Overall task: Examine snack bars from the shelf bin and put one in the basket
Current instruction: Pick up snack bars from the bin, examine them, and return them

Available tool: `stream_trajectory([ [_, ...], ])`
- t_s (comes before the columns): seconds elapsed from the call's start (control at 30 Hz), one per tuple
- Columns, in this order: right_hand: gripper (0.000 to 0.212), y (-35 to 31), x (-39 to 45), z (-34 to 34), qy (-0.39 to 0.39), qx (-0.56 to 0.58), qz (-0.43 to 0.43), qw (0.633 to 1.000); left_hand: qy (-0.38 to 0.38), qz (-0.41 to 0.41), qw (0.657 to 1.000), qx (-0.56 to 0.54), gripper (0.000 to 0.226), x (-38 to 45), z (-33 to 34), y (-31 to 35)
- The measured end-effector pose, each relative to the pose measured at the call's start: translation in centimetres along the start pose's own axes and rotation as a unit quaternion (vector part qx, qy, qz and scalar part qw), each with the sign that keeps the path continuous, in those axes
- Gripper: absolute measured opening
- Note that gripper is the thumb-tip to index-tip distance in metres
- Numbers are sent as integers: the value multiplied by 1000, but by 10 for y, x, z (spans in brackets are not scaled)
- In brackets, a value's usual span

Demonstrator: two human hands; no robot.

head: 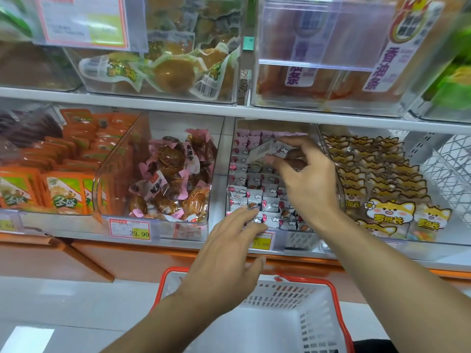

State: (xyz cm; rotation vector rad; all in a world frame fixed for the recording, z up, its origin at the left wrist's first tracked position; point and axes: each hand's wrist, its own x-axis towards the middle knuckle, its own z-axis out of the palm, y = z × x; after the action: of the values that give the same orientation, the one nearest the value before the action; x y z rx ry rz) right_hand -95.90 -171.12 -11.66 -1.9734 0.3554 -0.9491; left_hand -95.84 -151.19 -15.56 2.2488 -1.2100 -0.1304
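While your right hand (303,171) pinches one small snack bar (263,150) between thumb and fingertips, the bar hangs in the air above the rows of the same bars, over the back half of the shelf bin (270,179). You hold it lifted and free of the others probably so that you can read its wrapper, because the pale printed side is turned toward you. Its long axis lies nearly level, a little tilted, with the left end lower and the right end going up into your fingers. The wrapper is blurred, so the print cannot be read.

Your left hand (229,253) is relaxed with straight fingers and grasps nothing; its fingertips reach to the front edge of the bin, near the yellow price tag (262,242). It seems ready to take another bar or to steady the bin. Below both hands, the basket (318,319) with red rim waits open, and no bar shows in its visible part.
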Motion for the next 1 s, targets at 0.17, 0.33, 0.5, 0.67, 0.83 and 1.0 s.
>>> stream_trajectory([
  [0.17, 33, 6, 2, -1, -87, -86, -14, 992, -4, 7, 1000, 1, 50, -2, -1, -1],
  [0.33, 29, 4, 7, 0, -10, -53, -31, 998, -6, 12, 1000, 0, 50, -3, -1, -1],
  [0.5, 28, 9, 9, -2, -54, -103, -29, 993, -3, 9, 1000, 0, 50, -2, 0, -1],
  [0.67, 27, 9, 8, -3, -88, -126, -30, 988, 2, 8, 1000, -1, 53, 1, 1, 1],
  [0.83, 28, 6, 10, -5, -123, -130, -31, 983, 3, 8, 1000, 1, 53, 1, 1, -1],
  [1.0, 31, 7, 11, -2, -187, -182, -30, 965, 0, 8, 1000, 1, 51, 0, 3, -1],
])
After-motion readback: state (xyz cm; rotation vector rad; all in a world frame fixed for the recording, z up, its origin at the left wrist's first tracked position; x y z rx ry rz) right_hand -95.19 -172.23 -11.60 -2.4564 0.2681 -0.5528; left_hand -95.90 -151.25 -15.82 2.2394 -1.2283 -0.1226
